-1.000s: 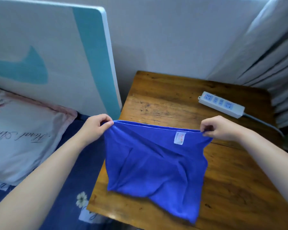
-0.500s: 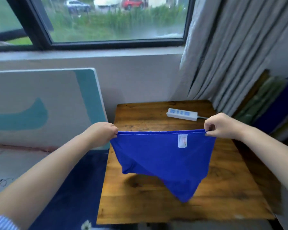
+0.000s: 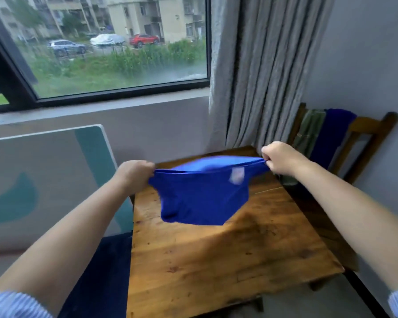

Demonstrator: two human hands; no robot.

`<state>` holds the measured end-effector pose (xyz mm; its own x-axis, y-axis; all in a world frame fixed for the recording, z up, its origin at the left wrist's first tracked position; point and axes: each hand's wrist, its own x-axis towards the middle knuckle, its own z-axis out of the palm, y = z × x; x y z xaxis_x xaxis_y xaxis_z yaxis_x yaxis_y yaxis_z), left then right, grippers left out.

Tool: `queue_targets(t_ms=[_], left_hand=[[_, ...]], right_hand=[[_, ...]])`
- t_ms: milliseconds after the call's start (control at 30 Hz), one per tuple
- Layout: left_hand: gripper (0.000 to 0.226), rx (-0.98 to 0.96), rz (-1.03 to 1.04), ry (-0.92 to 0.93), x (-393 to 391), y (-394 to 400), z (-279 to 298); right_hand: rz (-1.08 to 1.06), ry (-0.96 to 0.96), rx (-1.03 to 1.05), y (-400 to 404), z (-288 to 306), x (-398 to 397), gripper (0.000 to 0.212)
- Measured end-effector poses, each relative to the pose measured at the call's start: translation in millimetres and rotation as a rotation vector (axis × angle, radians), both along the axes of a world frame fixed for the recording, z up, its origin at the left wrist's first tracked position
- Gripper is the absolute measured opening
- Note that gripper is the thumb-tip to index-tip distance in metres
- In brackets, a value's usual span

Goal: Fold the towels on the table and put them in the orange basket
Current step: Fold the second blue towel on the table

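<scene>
Blue cloth, one towel (image 3: 202, 198), hangs in the air above the far half of the wooden worktop (image 3: 216, 255), stretched by its top edge between two hands. Left hand (image 3: 136, 172) is closed in a fist, its grip pinching the towel's left corner; right hand (image 3: 278, 158) likewise, its grip pinching the right corner, fingers curled tight. The lower edge hangs loose and blurred, clear of the wood; a small white label (image 3: 236, 177) shows near the right corner. Judgement on progress: early. This towel is only spread out for folding, no crease set in it, and nothing shown as stowed. The orange basket is not in view, so what it holds cannot be told. Left to do: fold this towel, carry it to the basket, then any others. Count: one towel in hand; none lying on the worktop, which is bare where visible. Two cloths, one green (image 3: 308, 131) and one dark blue (image 3: 329, 138), hang over a wooden chair (image 3: 368, 134) at far right; whether these are towels for the task cannot be told. Two hands, one worktop, one chair, one grey curtain (image 3: 267, 72), one window (image 3: 106, 47).
</scene>
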<state>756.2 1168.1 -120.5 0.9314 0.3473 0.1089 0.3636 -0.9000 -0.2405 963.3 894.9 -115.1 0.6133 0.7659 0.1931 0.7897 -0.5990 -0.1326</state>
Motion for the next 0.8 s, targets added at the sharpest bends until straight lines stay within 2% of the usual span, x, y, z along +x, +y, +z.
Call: queue_targets(t_ms=[33, 67, 133, 167, 233, 300, 400, 433, 500, 533, 567, 633, 733, 800], left_hand=[[0.025, -0.068, 0.053, -0.049, 0, 3, -1], [0.024, -0.084, 0.029, -0.115, -1, 6, 3], [0.015, -0.044, -0.083, -0.291, 0, 10, 6], [0.011, -0.001, -0.122, -0.328, 4, 11, 9], [0.019, 0.081, -0.119, -0.150, 9, 12, 9], [0.020, -0.004, -0.013, -0.087, 6, 13, 11], [0.011, -0.102, 0.008, -0.393, 3, 22, 12], [0.015, -0.091, 0.044, -0.352, 4, 21, 15], [0.023, -0.067, 0.080, -0.116, 8, 20, 13], [0.025, -0.059, 0.089, -0.065, 8, 21, 14], [0.026, -0.043, 0.087, -0.064, 8, 24, 17], [0.026, -0.005, 0.110, -0.187, 6, 33, 25], [0.023, 0.002, 0.118, -0.142, 5, 34, 27], [0.023, 0.006, 0.132, -0.104, 3, 34, 26]], right_hand=[[-0.037, 0.048, 0.008, -3, 2, 5, 0.009], [-0.070, 0.044, 0.102, -6, 6, 12, 0.009], [-0.108, -0.022, 0.304, -9, 15, 18, 0.008], [-0.100, -0.039, 0.317, -8, 20, 22, 0.011], [-0.017, 0.042, 0.101, -4, 24, 21, 0.013], [-0.008, 0.089, 0.050, -1, 28, 17, 0.011], [-0.065, -0.002, 0.277, 5, 33, 20, 0.009], [-0.039, 0.000, 0.231, 8, 33, 18, 0.010], [0.035, 0.040, 0.039, 12, 28, 14, 0.011], [0.045, 0.025, 0.048, 14, 29, 14, 0.010], [0.032, 0.000, 0.114, 15, 31, 16, 0.009], [-0.005, -0.059, 0.227, 17, 35, 19, 0.009], [0.014, -0.017, 0.069, 21, 30, 14, 0.007], [0.011, -0.031, 0.093, 22, 28, 13, 0.007]])
